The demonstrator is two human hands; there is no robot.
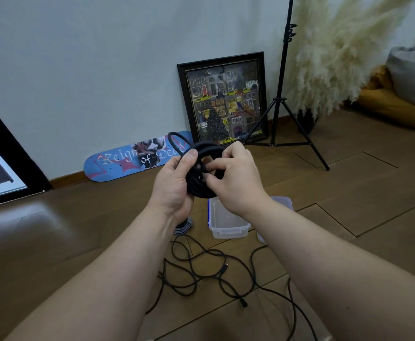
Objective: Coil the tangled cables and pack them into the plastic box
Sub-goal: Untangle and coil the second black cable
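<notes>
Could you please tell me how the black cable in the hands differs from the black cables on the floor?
The held cable is wound into a compact coil; the floor cables sprawl in loose tangled loops. The held cable is lifted above the plastic box, gripped by both hands; the floor cables lie untouched. Both are black.

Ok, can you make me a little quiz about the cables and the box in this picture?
1. True or false: the clear plastic box on the wooden floor already holds a cable.
2. Which hands hold the coiled black cable? A) left hand only B) right hand only C) both
3. Fill in: the loose tangled black cables lie on the ____.

Key
1. False: the part of the box that shows is empty, though the right arm covers some of it.
2. C: both hands grip the coil, above the box.
3. Floor, nearer the person than the box.
</notes>
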